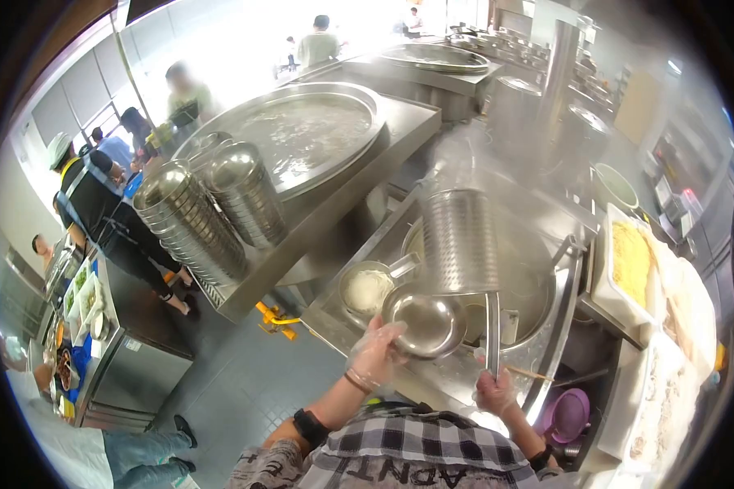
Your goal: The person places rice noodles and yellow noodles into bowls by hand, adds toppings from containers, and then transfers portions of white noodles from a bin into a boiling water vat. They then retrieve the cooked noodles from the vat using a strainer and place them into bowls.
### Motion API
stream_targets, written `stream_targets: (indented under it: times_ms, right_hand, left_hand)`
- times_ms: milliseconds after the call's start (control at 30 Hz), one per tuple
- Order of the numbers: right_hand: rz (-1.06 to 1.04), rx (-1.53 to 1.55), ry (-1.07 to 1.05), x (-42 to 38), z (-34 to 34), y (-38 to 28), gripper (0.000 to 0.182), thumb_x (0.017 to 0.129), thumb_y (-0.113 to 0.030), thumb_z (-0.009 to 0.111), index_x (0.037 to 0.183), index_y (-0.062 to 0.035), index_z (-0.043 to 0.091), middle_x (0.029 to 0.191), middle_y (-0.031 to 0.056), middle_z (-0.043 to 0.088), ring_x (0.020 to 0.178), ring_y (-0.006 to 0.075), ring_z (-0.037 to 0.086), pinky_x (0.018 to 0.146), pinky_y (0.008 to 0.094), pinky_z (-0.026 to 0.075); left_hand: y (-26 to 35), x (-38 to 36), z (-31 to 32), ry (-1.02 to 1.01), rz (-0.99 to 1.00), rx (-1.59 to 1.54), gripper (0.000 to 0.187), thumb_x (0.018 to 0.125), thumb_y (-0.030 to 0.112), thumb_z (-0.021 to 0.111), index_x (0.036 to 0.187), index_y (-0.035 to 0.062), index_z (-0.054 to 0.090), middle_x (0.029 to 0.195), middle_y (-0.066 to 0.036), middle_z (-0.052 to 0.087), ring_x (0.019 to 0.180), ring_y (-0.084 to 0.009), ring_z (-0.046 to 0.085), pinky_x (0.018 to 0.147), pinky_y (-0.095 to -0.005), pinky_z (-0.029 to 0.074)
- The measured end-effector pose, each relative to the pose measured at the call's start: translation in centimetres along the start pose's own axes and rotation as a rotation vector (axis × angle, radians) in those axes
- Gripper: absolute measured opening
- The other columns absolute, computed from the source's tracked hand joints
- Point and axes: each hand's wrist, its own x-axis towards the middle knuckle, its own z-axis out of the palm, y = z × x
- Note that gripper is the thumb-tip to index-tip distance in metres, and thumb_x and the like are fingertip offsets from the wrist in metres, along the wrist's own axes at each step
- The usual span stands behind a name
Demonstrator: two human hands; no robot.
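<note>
My left hand (375, 349), in a clear plastic glove, is closed on the rim of a shiny metal bowl (426, 322), whose inside faces up; no food shows in it. My right hand (495, 393), also gloved, grips the long handle of a perforated noodle strainer (460, 244). The strainer is tilted above a large steaming pot (550, 297), just beyond the bowl; its contents are hidden. Left of the bowl, a small metal container (347, 303) holds something pale, perhaps noodles, and a handle lies across its right side.
Stacked metal bowls (192, 220) stand beside a wide vat of liquid (302, 134) at upper left. White trays hold yellow noodles (632, 265) and pale dough-like food (652, 407) on the right. A purple basin (569, 416) sits low. Several people are farther left and back.
</note>
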Motion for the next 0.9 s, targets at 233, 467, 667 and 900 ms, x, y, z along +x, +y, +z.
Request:
stream_targets:
  times_ms: [233,467,667,900]
  right_hand:
    - [-0.513,-0.617,0.483,1.5,-0.1,1.3,0.03,0.084,-0.015,0.045,0.11,-0.0009,0.047,0.09,0.0192,0.056,0.08,0.0315,0.055,0.072,0.037,0.043]
    - [-0.526,-0.551,0.479,-0.3,-2.0,-3.7,0.028,0.086,-0.016,0.048,0.109,0.0002,0.049,0.089,0.0151,0.055,0.075,0.0272,0.055,0.068,0.033,0.043]
    - [-0.007,0.404,0.122,-3.7,-3.4,-7.9,0.029,0.089,-0.02,0.048,0.112,-0.0015,0.05,0.061,0.0002,0.044,0.047,0.0057,0.038,0.041,0.0192,0.031]
    - [0.256,0.531,0.233,-7.9,-12.1,-8.9,0.032,0.075,-0.005,0.054,0.105,0.0074,0.052,0.057,0.0034,0.049,0.039,0.0107,0.045,0.036,0.022,0.035]
  left_hand:
    - [0.9,2.1,3.7,-0.008,-0.178,-0.139,0.047,0.082,0.019,0.051,0.125,0.0169,0.032,0.107,-0.002,0.049,0.092,-0.0185,0.052,0.069,-0.0409,0.048]
    - [-2.3,2.0,3.1,-0.22,-0.216,-0.401,0.047,0.079,0.012,0.051,0.124,0.0136,0.035,0.105,-0.005,0.05,0.097,-0.0239,0.052,0.074,-0.0429,0.05]
    - [-3.9,3.2,3.1,-0.266,-0.172,-0.508,0.064,0.073,-0.003,0.049,0.131,0.014,0.027,0.122,-0.013,0.041,0.1,-0.0316,0.052,0.08,-0.0499,0.049]
    - [-8.3,1.0,-5.8,-0.133,-0.109,-0.178,0.066,0.07,-0.004,0.049,0.131,0.0112,0.028,0.118,-0.012,0.046,0.101,-0.0295,0.052,0.081,-0.042,0.049]
